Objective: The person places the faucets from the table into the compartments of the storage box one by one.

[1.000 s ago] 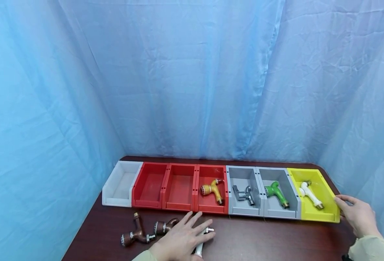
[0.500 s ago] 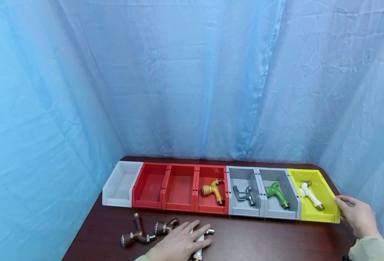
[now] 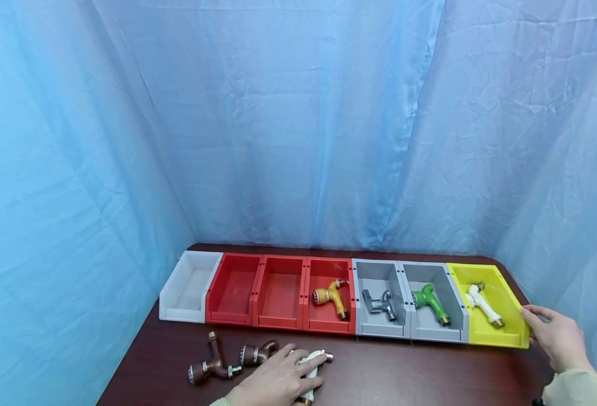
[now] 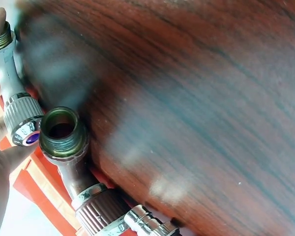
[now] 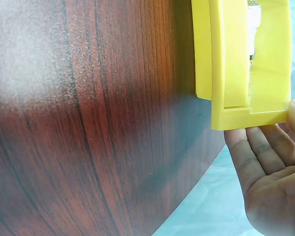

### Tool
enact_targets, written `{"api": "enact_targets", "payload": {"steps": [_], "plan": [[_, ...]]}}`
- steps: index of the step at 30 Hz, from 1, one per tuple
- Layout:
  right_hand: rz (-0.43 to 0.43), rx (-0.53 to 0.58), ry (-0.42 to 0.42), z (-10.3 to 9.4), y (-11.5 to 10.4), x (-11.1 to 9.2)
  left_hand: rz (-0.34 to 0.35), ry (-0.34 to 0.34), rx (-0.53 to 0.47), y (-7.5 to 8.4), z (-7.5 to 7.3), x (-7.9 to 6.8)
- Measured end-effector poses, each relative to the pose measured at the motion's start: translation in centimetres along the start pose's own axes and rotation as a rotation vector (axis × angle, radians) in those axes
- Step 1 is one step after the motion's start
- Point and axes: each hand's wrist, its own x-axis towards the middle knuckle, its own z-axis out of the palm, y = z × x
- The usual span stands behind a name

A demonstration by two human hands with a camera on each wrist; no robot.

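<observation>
My left hand (image 3: pixel 278 379) lies over a white faucet (image 4: pixel 11 76) near the table's front edge, its fingers curled round the body; a brass thread and a ribbed knob show in the left wrist view. Just left of it rests a brown faucet (image 3: pixel 258 354) with a ribbed knob, and a second brown faucet (image 3: pixel 216 361) lies farther left. At the far right my right hand (image 3: pixel 557 334) pinches the side wall of the yellow bin (image 3: pixel 499 339), thumb at the rim and fingers outside. Inside that bin is another white faucet (image 3: pixel 483 304).
Bins stand side by side along the back: a white bin (image 3: pixel 181 314), red ones, and grey ones. A yellow faucet (image 3: pixel 335 298), a chrome faucet (image 3: pixel 377 303) and a green faucet (image 3: pixel 433 304) lie in separate bins. A blue curtain (image 3: pixel 298 124) surrounds the dark wooden table (image 3: pixel 405 372).
My left hand has drawn back slightly, its spread fingers curling round the white faucet, which has shifted and turned a little. My right hand stays on the yellow bin.
</observation>
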Motion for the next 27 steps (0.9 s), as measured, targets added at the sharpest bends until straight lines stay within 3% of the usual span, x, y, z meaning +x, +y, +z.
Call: {"api": "enact_targets", "payload": {"steps": [5, 15, 27], "plan": [[-0.005, 0.019, 0.001, 0.03, 0.1, 0.01, 0.024, 0.022, 0.041, 0.04, -0.13, -0.14], [-0.025, 0.012, -0.003, -0.01, 0.16, -0.12, 0.113, 0.14, 0.183, -0.09, 0.05, -0.32], [-0.031, 0.013, -0.007, -0.08, 0.19, -0.14, 0.093, 0.262, 0.168, -0.35, -0.46, -0.4]]}}
